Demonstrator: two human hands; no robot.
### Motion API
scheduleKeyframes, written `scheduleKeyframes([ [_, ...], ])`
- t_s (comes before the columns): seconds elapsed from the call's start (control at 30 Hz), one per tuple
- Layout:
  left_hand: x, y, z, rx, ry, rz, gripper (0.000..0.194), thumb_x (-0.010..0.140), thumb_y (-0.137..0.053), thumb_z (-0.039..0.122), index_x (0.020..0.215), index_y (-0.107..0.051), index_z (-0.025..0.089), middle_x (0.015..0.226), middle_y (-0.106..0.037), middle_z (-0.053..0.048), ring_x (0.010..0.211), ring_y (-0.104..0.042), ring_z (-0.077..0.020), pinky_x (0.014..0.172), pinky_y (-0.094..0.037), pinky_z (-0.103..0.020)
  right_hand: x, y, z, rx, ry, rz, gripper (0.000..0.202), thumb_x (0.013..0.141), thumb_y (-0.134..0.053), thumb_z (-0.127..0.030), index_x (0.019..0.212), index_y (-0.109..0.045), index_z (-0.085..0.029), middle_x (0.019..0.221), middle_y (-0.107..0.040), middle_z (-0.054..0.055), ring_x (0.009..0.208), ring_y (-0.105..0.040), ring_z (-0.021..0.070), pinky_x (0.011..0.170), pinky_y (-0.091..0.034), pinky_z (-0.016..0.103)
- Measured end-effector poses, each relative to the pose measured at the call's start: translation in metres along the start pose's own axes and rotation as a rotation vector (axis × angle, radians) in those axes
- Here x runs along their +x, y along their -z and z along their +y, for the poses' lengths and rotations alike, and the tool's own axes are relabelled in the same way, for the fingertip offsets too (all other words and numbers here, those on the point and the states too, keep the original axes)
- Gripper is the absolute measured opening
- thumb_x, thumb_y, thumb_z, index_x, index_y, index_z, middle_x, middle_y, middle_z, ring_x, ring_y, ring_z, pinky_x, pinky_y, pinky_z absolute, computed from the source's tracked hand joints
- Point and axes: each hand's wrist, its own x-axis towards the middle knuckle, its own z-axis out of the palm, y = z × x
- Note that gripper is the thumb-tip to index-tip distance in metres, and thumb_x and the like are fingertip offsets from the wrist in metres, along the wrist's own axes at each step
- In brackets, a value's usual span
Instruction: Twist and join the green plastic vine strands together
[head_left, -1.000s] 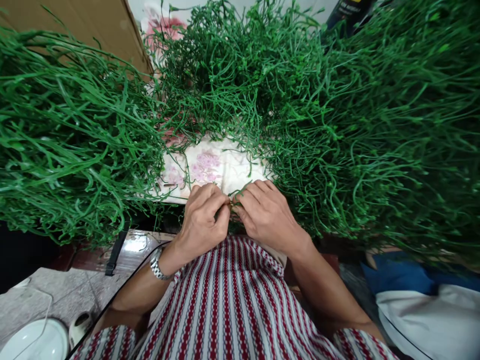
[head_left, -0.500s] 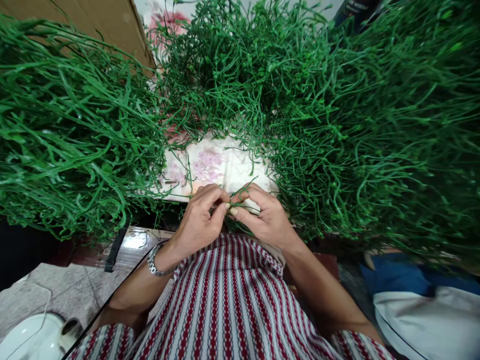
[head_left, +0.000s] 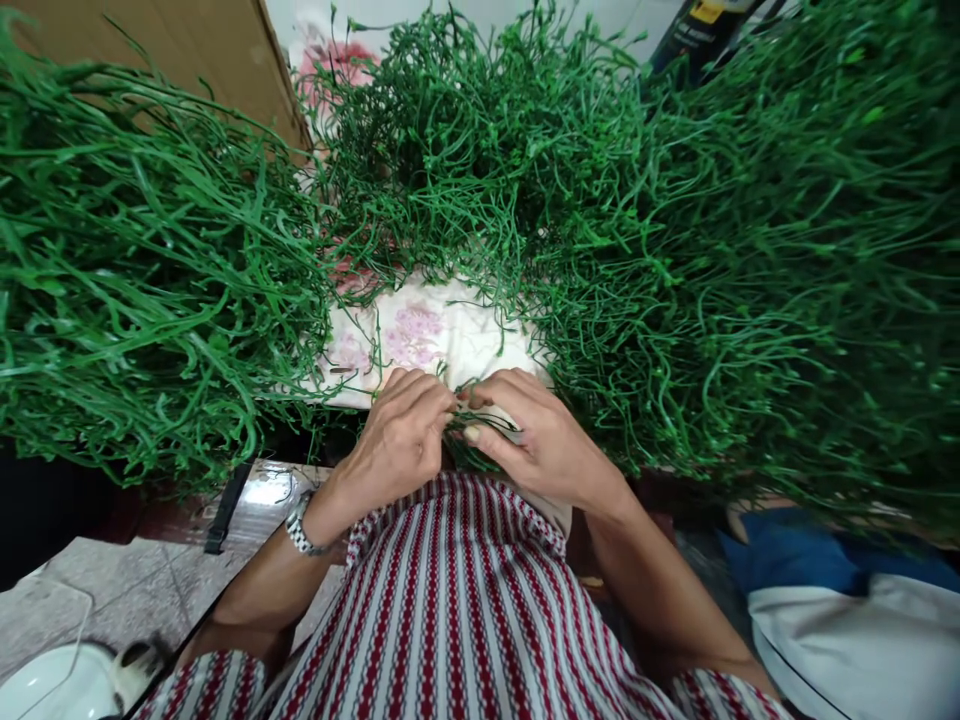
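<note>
Thin green plastic-looking stems (head_left: 491, 420) lie between my two hands, just above the striped apron. My left hand (head_left: 405, 430) has its fingers curled and pinched on one end of them, its thumb mostly hidden. My right hand (head_left: 536, 435) grips the same stems between thumb and bent fingers, its fingertips close to the left ones. Large tangled heaps of green stems lie to the left (head_left: 150, 270) and to the right (head_left: 675, 300), joined by more behind the flowered cloth (head_left: 412, 335).
A cardboard box (head_left: 187, 60) stands at the back left and a dark container (head_left: 697, 40) at the back right. A white round object (head_left: 56, 685) is at the lower left. Blue and white fabric (head_left: 847, 610) lies at the lower right.
My left hand has rolled over so that its thumb is largely hidden. My right thumb has moved slightly down and apart from the left fingertips, showing more of the stems.
</note>
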Motion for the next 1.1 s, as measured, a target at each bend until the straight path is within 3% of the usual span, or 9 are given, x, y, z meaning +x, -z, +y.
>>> scheduleKeyframes([
  [0.17, -0.003, -0.005, 0.004, 0.003, -0.109, 0.054, 0.021, 0.075, -0.038, -0.001, 0.073, -0.047, 0.018, 0.069, -0.054, -0.004, 0.069, -0.046, -0.0172, 0.066, -0.038, -0.032, 0.009, 0.003, 0.002, 0.194, -0.06, 0.046, 0.019, 0.09, -0.044, -0.026, 0.085, -0.058, -0.015, 0.076, -0.058, 0.003, 0.071, -0.051, 0.0126, 0.068, -0.039, 0.025],
  [0.4, -0.007, -0.016, 0.007, -0.153, -0.239, 0.127, 0.022, 0.075, -0.041, -0.002, 0.079, -0.051, 0.017, 0.079, -0.058, -0.006, 0.078, -0.052, -0.0169, 0.071, -0.043, -0.032, 0.033, -0.003, 0.006, 0.389, -0.111, -0.077, 0.029, 0.09, -0.043, -0.029, 0.072, -0.06, -0.014, 0.063, -0.054, -0.002, 0.06, -0.047, 0.0093, 0.058, -0.036, 0.022],
  [0.5, -0.005, -0.016, 0.008, -0.259, -0.173, 0.118, 0.018, 0.078, -0.043, 0.0, 0.08, -0.05, 0.017, 0.078, -0.057, -0.005, 0.077, -0.052, -0.0151, 0.072, -0.044, -0.03, 0.038, -0.012, 0.01, 0.473, -0.139, -0.076, 0.03, 0.091, -0.041, -0.032, 0.083, -0.062, -0.013, 0.066, -0.057, -0.002, 0.06, -0.047, 0.0089, 0.056, -0.037, 0.021],
  [0.63, -0.003, -0.015, 0.005, -0.356, 0.006, 0.184, 0.012, 0.081, -0.046, 0.007, 0.078, -0.049, 0.018, 0.074, -0.054, -0.002, 0.073, -0.053, -0.0128, 0.067, -0.044, -0.026, 0.027, -0.013, 0.012, 0.379, -0.225, 0.074, 0.028, 0.09, -0.043, -0.032, 0.102, -0.061, -0.014, 0.078, -0.063, 0.001, 0.065, -0.053, 0.0097, 0.061, -0.04, 0.022],
  [0.77, -0.002, -0.014, -0.001, -0.375, 0.133, 0.224, 0.01, 0.081, -0.047, 0.01, 0.076, -0.05, 0.018, 0.073, -0.054, -0.001, 0.07, -0.052, -0.0119, 0.064, -0.043, -0.025, 0.01, 0.0, 0.013, 0.331, -0.255, 0.212, 0.023, 0.087, -0.049, -0.03, 0.097, -0.063, -0.015, 0.086, -0.066, 0.003, 0.076, -0.059, 0.0124, 0.069, -0.043, 0.024],
  [0.83, -0.002, -0.014, -0.002, -0.374, 0.184, 0.218, 0.009, 0.081, -0.048, 0.01, 0.075, -0.05, 0.017, 0.072, -0.054, -0.001, 0.067, -0.052, -0.011, 0.062, -0.042, -0.024, 0.007, 0.004, 0.012, 0.399, -0.202, 0.208, 0.021, 0.087, -0.05, -0.03, 0.094, -0.064, -0.015, 0.085, -0.065, 0.003, 0.076, -0.059, 0.0119, 0.07, -0.044, 0.024],
  [0.97, 0.0, -0.016, 0.0, -0.348, 0.243, 0.21, 0.009, 0.081, -0.049, 0.011, 0.075, -0.05, 0.018, 0.069, -0.053, 0.001, 0.061, -0.049, -0.0094, 0.059, -0.04, -0.022, 0.009, -0.001, 0.01, 0.469, -0.099, 0.084, 0.02, 0.08, -0.062, -0.029, 0.095, -0.063, -0.016, 0.083, -0.061, 0.002, 0.076, -0.057, 0.0118, 0.072, -0.044, 0.025],
  [1.1, 0.003, -0.016, 0.003, -0.338, 0.187, 0.246, 0.01, 0.081, -0.048, 0.01, 0.074, -0.048, 0.018, 0.071, -0.051, 0.0, 0.068, -0.049, -0.011, 0.062, -0.04, -0.023, 0.01, -0.013, 0.009, 0.45, -0.108, 0.135, 0.013, 0.081, -0.06, -0.026, 0.088, -0.062, -0.015, 0.082, -0.058, 0.003, 0.079, -0.055, 0.0128, 0.073, -0.043, 0.026],
])
